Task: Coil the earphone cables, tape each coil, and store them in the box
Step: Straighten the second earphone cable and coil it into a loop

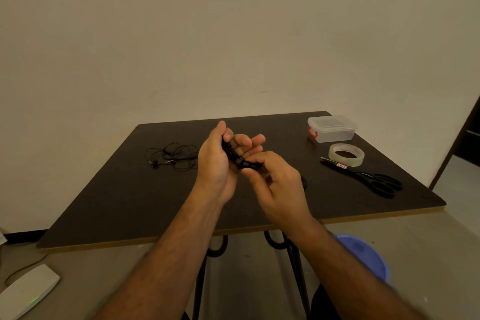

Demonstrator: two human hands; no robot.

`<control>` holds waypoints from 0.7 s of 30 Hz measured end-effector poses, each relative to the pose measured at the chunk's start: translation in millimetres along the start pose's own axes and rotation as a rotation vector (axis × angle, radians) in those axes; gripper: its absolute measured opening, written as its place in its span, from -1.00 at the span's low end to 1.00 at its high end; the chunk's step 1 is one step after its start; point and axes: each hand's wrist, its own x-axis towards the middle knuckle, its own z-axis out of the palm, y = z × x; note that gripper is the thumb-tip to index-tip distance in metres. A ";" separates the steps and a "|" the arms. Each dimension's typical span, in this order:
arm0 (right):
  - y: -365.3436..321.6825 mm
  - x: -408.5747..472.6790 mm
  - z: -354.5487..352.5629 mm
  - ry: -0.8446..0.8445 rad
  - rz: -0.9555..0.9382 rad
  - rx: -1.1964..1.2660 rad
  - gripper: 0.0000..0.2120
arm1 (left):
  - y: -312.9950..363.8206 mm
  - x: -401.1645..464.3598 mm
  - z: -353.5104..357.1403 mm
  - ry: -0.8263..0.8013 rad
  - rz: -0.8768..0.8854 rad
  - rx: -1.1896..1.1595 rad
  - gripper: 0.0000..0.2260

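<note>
Holding the black coil (235,157) across our left hand (218,163), right hand (275,189) pinching its end; loosen either and it springs apart before tape (346,154).

Red print on tape roll (346,154), prob. unreadable.

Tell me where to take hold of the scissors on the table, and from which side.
Grip the scissors by the black handle loops at the near right end, coming from above on the right. They lie flat, blades pointing away toward the tape roll, so the loops face you.
</note>
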 end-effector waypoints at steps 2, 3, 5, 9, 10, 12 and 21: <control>-0.1 -2.1 3.0 -0.006 0.054 0.017 -0.73 | -0.1 0.1 -1.8 -0.003 -0.024 -0.015 -0.64; -0.8 -3.0 4.3 0.000 0.078 0.030 -0.73 | -0.2 0.2 -3.0 -0.011 -0.036 -0.027 -0.64; -3.2 -4.2 5.9 0.024 0.140 0.091 -0.73 | -0.3 0.8 -5.2 -0.037 -0.055 -0.049 -0.64; -7.0 -3.7 4.9 0.046 0.233 0.240 -0.83 | 1.8 3.9 -9.2 -0.052 -0.083 -0.100 -0.63; -7.3 -3.2 4.6 0.056 0.241 0.242 -0.85 | 2.7 4.6 -10.3 -0.060 -0.081 -0.087 -0.63; -7.7 -2.0 4.6 0.090 0.255 0.234 -0.88 | 2.9 4.7 -10.4 -0.094 -0.062 -0.014 -0.63; -11.0 0.3 8.3 0.092 0.172 0.018 -0.77 | -16.4 3.9 1.0 -0.032 0.144 0.299 -0.64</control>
